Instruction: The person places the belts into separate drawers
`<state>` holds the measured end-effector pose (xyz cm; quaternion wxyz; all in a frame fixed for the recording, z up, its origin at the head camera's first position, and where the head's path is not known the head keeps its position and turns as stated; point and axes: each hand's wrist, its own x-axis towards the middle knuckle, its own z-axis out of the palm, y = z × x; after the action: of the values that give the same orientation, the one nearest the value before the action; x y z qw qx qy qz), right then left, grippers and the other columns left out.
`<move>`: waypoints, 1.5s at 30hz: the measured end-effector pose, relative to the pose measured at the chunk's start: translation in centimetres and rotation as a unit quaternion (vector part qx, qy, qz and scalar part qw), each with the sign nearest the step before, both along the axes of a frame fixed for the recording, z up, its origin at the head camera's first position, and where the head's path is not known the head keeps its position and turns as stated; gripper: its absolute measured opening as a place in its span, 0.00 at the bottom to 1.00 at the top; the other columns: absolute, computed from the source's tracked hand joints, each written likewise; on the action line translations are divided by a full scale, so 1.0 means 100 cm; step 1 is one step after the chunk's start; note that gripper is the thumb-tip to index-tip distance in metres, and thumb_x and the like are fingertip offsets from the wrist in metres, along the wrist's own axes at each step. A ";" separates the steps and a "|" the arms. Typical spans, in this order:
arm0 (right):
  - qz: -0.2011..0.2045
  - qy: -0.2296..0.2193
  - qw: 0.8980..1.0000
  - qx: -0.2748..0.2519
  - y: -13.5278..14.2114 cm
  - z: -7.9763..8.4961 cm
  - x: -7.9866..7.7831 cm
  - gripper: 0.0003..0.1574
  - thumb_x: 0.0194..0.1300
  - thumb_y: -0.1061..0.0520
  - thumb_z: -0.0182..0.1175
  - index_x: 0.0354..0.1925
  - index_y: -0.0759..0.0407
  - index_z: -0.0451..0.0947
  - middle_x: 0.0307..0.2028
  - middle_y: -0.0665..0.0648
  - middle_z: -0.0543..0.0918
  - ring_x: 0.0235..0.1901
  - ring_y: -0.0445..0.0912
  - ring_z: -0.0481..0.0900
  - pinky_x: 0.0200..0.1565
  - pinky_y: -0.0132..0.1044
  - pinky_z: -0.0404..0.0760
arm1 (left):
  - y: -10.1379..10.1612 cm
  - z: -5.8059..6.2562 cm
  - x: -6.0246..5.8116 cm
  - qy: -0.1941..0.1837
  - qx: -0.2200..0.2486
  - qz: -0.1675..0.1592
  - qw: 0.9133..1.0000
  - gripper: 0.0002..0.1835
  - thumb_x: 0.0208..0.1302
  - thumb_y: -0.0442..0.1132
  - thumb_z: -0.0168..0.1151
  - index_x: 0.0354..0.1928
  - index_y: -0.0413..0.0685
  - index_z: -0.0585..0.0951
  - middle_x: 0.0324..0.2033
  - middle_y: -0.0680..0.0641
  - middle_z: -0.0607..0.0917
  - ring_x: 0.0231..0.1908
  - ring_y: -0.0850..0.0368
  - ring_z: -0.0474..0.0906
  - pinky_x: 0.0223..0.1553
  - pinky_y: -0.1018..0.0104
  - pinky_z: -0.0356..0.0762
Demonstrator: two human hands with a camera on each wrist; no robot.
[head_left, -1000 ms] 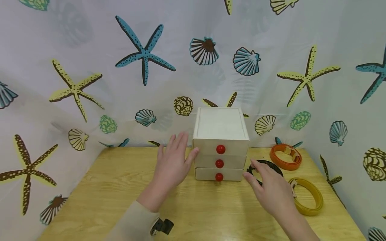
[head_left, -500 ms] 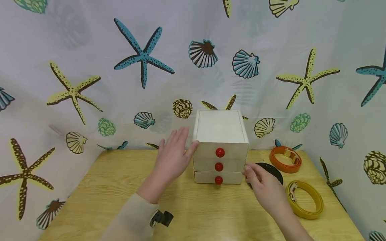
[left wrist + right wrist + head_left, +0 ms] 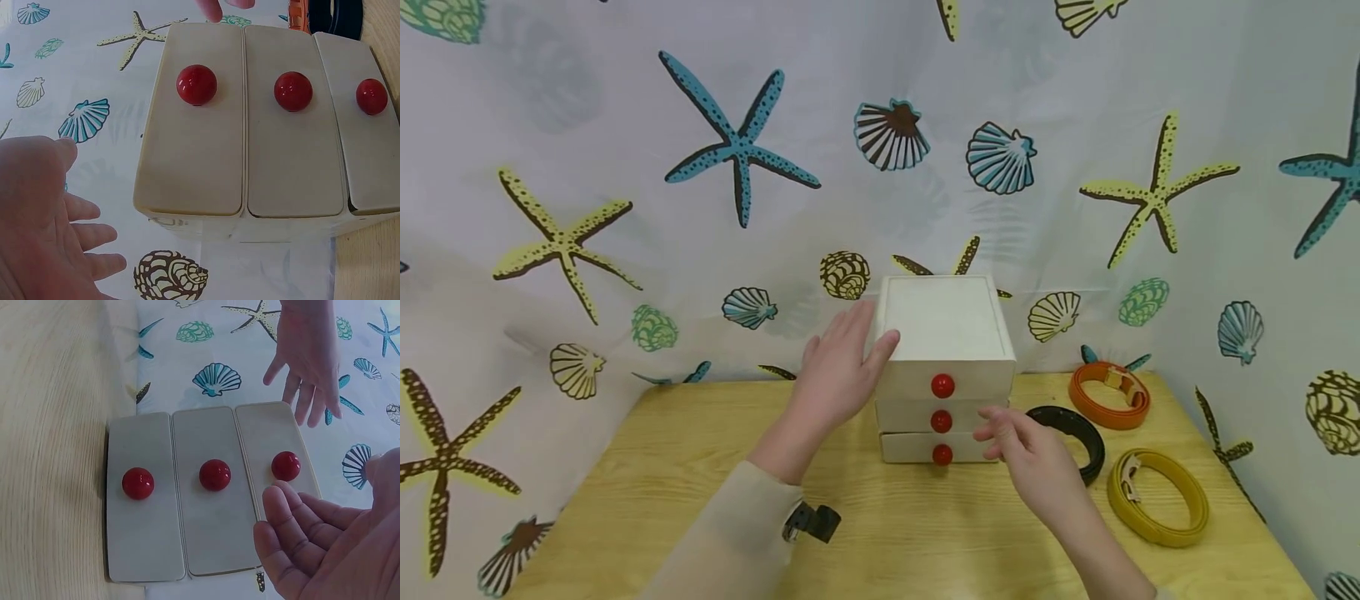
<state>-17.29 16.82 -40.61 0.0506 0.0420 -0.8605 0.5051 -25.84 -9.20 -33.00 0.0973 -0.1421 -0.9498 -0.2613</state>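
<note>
A small white chest of three drawers [image 3: 947, 321] stands on the table, each drawer front bearing a round red knob [image 3: 942, 386]. All three drawers are pushed in. My left hand [image 3: 837, 375] is raised at the left side of the chest, fingers straight and thumb spread. In the left wrist view the same hand [image 3: 37, 219] is apart from the drawer fronts. My right hand [image 3: 1039, 467] hovers in front of the chest's lower right part, fingers loosely bent and holding nothing. The right wrist view shows its fingertips [image 3: 275, 497] near the top drawer's knob [image 3: 285, 465].
Right of the chest lie three coiled belts: a black belt [image 3: 1092, 446] partly behind my right hand, an orange belt [image 3: 1081, 400] farther back and a yellow belt [image 3: 1199, 510] nearer. A patterned white curtain [image 3: 820, 67] hangs behind the table [image 3: 700, 467].
My right hand has moved left, from over the black belt to the front of the chest. My left hand has risen slightly beside the chest. The view has shifted a little.
</note>
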 end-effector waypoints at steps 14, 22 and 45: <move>0.024 -0.022 0.994 -0.105 -0.015 0.000 -0.011 0.37 0.93 0.38 0.42 0.67 0.64 0.83 0.49 0.56 0.92 0.42 0.51 0.90 0.58 0.54 0.88 | 0.006 0.007 -0.026 -0.033 0.014 -0.010 0.999 0.40 0.90 0.62 0.41 0.90 0.44 0.54 0.88 0.42 0.55 0.87 0.42 0.47 0.81 0.27 0.46; 0.030 -0.031 0.991 -0.124 -0.025 0.001 -0.015 0.38 0.93 0.39 0.41 0.64 0.65 0.85 0.45 0.56 0.93 0.41 0.54 0.91 0.55 0.50 0.89 | 0.010 0.008 -0.037 -0.034 0.022 -0.009 0.999 0.40 0.91 0.61 0.40 0.89 0.43 0.55 0.87 0.42 0.56 0.86 0.42 0.49 0.82 0.32 0.50; -0.135 0.090 0.979 -0.120 -0.010 -0.008 -0.024 0.36 0.89 0.38 0.51 0.77 0.62 0.70 0.66 0.64 0.77 0.65 0.56 0.76 0.67 0.53 0.76 | 0.015 -0.009 -0.069 -0.084 0.083 -0.010 0.993 0.39 0.91 0.59 0.40 0.89 0.42 0.54 0.88 0.37 0.49 0.87 0.41 0.42 0.85 0.42 0.45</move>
<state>-19.69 15.81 -41.43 0.2008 -0.0359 -0.7833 0.5873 -32.76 -7.72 -33.94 0.0258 -0.1201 -0.9281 -0.3514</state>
